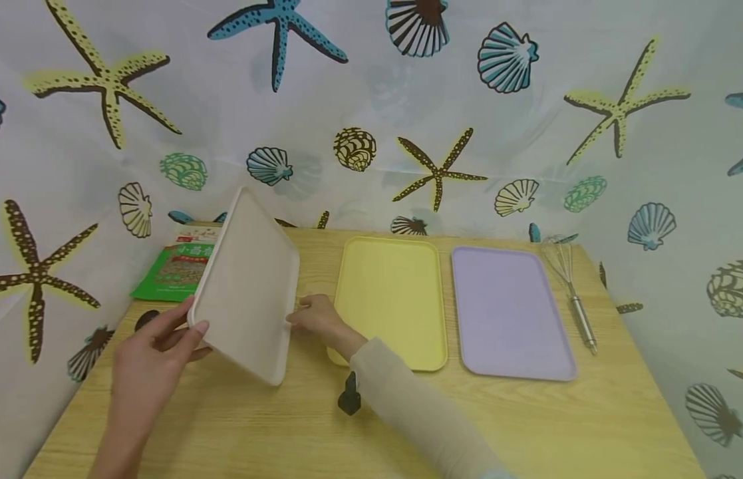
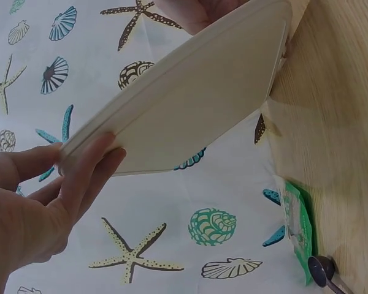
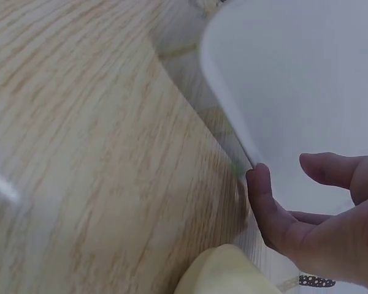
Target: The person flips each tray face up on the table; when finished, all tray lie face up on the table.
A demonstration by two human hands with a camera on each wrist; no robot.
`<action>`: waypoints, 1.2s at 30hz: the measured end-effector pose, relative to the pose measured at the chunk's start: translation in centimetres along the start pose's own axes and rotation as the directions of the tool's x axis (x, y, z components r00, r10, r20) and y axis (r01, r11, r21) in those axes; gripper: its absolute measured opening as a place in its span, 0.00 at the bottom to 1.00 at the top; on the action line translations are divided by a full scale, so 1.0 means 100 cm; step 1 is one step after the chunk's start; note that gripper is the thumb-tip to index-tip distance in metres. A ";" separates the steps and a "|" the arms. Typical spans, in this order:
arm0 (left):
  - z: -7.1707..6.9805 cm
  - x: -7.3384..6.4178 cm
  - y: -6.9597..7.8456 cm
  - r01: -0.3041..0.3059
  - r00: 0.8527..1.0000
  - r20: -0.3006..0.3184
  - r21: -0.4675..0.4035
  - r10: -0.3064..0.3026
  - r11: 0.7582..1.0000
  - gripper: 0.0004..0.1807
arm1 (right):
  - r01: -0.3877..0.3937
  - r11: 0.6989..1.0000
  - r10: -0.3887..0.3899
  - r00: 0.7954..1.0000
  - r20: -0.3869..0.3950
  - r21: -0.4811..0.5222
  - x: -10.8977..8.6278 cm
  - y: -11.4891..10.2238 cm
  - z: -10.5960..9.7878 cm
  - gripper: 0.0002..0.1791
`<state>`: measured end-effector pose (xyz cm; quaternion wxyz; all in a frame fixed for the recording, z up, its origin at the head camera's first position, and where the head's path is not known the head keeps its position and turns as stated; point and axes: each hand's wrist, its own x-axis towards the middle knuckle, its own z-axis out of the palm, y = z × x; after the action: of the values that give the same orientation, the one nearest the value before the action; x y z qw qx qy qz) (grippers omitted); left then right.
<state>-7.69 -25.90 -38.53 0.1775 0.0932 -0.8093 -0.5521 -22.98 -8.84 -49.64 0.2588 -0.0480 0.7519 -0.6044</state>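
Note:
A white tray [image 1: 251,286] stands tilted over the table, its left side raised and its right long edge low. My left hand [image 1: 155,352] pinches the raised rim near the front corner, thumb on one face and fingers on the other [image 2: 55,190]. Beside the low edge is my right hand [image 1: 317,316]. Its fingertips touch the tray's rim from outside, while the thumb stands apart from them over the white surface, as the right wrist view shows [image 3: 319,226]. A green bag [image 1: 173,273] with a printed label lies behind the tray, partly covered by it.
A yellow tray [image 1: 389,293] and a lilac tray [image 1: 509,306] lie flat to the right. Past them is a whisk [image 1: 577,313]. A black measuring spoon [image 2: 322,269] lies near the green bag. A small black object [image 1: 350,396] sits beside the right sleeve. Shell-patterned cloth encloses the table.

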 end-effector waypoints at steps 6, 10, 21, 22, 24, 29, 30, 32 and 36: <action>-0.009 0.007 -0.002 0.086 0.996 0.009 -0.230 -0.086 0.969 0.28 | 0.002 1.000 -0.001 1.000 0.016 -0.018 0.007 0.006 -0.003 0.25; -0.015 0.009 -0.006 0.123 0.992 0.019 -0.279 -0.122 0.952 0.30 | -0.032 0.999 0.031 0.999 0.035 0.018 0.006 0.004 -0.003 0.20; -0.036 0.016 -0.027 0.131 0.989 0.126 -0.472 -0.081 0.872 0.18 | 0.039 0.995 -0.039 0.999 0.011 -0.094 0.003 0.004 -0.015 0.19; -0.038 0.017 -0.029 0.137 0.987 0.140 -0.473 -0.080 0.871 0.18 | 0.047 0.995 -0.046 0.999 0.016 -0.090 0.002 0.003 -0.018 0.19; -0.043 0.019 -0.034 0.153 0.982 0.171 -0.462 -0.082 0.874 0.21 | 0.055 0.994 -0.054 0.998 0.014 -0.093 0.001 0.000 -0.022 0.20; -0.056 0.027 -0.047 0.219 0.951 0.288 -0.360 -0.116 0.907 0.36 | 0.034 0.999 -0.034 0.999 0.020 -0.006 0.001 -0.005 -0.031 0.25; -0.058 0.029 -0.049 0.232 0.939 0.320 -0.326 -0.124 0.916 0.39 | 0.030 0.999 -0.030 0.999 0.024 0.016 0.001 -0.006 -0.032 0.25; -0.061 0.032 -0.055 0.252 0.914 0.379 -0.256 -0.143 0.933 0.42 | 0.015 0.998 -0.017 0.999 0.033 0.068 0.000 -0.008 -0.035 0.27; -0.065 0.039 -0.064 0.277 0.870 0.456 -0.139 -0.187 0.951 0.46 | 0.008 0.995 -0.010 1.000 0.023 0.095 -0.002 -0.010 -0.040 0.28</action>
<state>-8.99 -35.27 -41.63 -0.0681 0.0454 -0.7516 -0.6546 -24.80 -5.52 -48.11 0.2669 -0.0461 0.7191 -0.6400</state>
